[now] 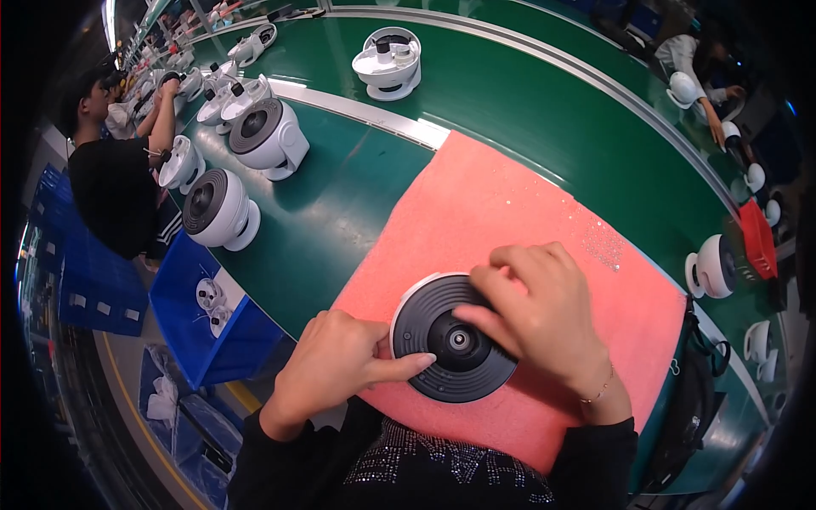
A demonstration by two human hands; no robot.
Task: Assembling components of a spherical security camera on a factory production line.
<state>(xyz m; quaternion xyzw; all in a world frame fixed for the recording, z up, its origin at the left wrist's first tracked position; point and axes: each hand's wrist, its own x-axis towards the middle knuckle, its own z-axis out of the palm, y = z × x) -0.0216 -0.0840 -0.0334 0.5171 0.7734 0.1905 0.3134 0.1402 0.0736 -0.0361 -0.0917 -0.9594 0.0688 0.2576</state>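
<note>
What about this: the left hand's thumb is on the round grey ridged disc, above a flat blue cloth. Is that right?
Not quite: the flat cloth is pink, not blue, as the head view shows. The thumb of the left hand is on the round grey ridged disc above it.

On the left of the green table (pixel 327 204), a white machine (pixel 221 210) with a dark ringed front stands near a second one (pixel 268 140). A blue bin (pixel 242 340) below holds white parts (pixel 208 295). A person in a black shirt (pixel 110 200) is farther left. Far off, an open white housing (pixel 388 70) sits on a green belt (pixel 527 85). To the right are a red tray (pixel 756 240) and, nearer, a black bag (pixel 684 416).
</note>
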